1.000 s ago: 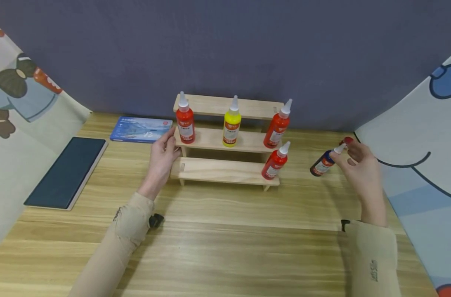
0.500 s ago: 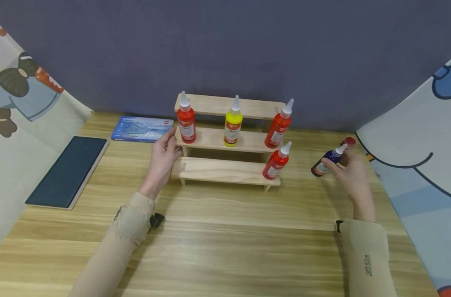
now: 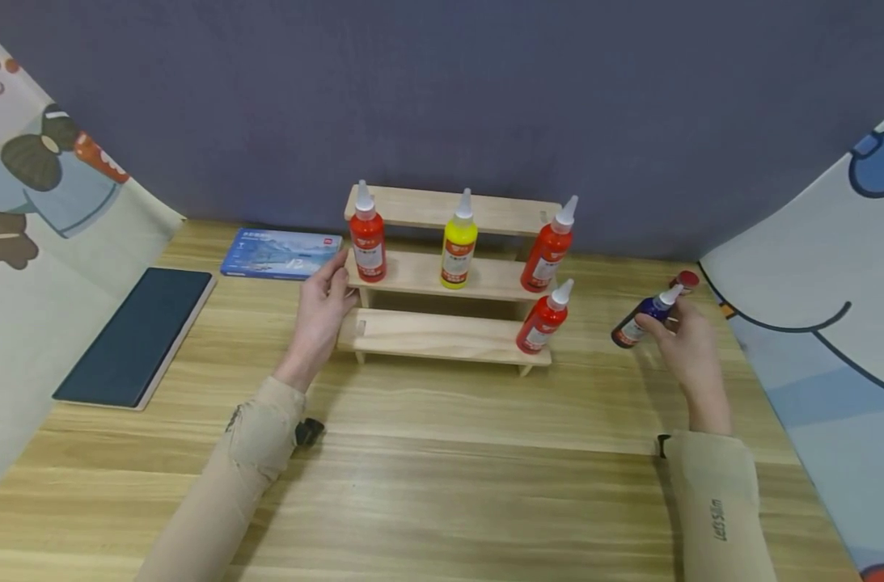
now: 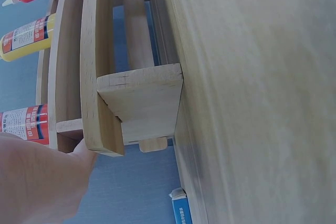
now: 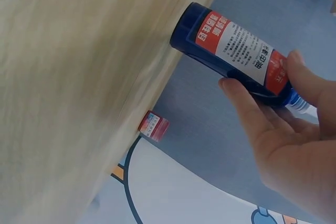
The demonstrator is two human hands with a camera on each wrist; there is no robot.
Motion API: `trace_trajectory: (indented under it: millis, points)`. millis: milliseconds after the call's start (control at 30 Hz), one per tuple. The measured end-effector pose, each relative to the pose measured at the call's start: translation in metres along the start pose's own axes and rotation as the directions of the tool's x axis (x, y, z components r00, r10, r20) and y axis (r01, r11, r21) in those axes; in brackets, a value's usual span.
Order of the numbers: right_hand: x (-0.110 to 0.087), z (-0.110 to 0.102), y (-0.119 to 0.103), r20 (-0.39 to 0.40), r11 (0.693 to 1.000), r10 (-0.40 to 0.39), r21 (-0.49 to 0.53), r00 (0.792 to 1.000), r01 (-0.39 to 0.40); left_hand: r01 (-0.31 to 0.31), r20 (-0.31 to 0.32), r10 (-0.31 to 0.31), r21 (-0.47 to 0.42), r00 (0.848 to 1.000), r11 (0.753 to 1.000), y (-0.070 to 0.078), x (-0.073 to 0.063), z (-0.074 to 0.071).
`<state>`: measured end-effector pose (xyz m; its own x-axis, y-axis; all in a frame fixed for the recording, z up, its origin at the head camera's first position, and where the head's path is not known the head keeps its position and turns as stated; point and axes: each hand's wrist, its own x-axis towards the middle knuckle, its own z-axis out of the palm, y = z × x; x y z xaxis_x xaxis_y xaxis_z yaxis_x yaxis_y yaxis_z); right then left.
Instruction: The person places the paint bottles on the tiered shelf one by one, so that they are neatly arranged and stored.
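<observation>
In the head view, my left hand (image 3: 321,307) grips the left end of a three-tier wooden shelf (image 3: 427,333), beside the middle tier. A red ink bottle (image 3: 370,250), a yellow ink bottle (image 3: 457,255) and another red bottle (image 3: 546,257) stand along that tier. One more red bottle (image 3: 541,325) is at the right end of the lowest tier. To the right of the shelf, my right hand (image 3: 689,343) holds a dark blue ink bottle (image 5: 236,51) by its upper body, between thumb and fingers. It is tilted, white nozzle towards the palm; whether its base touches the table cannot be told.
A small red-topped container (image 3: 685,280) stands behind the right hand. At the back left lies a flat blue box (image 3: 281,253), with a dark tablet-like panel (image 3: 136,338) in front of it. A dark grey backdrop (image 3: 442,97) rises behind the shelf.
My right hand has shifted slightly left and down, from the blue bottle's nozzle to its body. The red-topped container is now uncovered. My left hand stays on the shelf.
</observation>
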<state>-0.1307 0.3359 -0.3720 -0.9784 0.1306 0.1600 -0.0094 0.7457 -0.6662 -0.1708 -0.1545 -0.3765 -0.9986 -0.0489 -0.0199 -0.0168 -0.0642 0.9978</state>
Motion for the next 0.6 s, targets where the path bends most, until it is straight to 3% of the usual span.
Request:
trace_trajectory:
  millis: [300, 600]
  points:
    - [-0.004, -0.011, -0.012, -0.037, 1.000, -0.015, 0.025, 0.999, 0.016, 0.005, -0.001, -0.005, -0.008, 1.000, 1.000, 0.002, -0.001, 0.002]
    - [-0.019, -0.029, -0.050, -0.096, 0.999, -0.039, -0.004, 0.995, 0.038, 0.004, -0.001, -0.004, -0.015, 1.000, 1.000, 0.000, 0.000, 0.000]
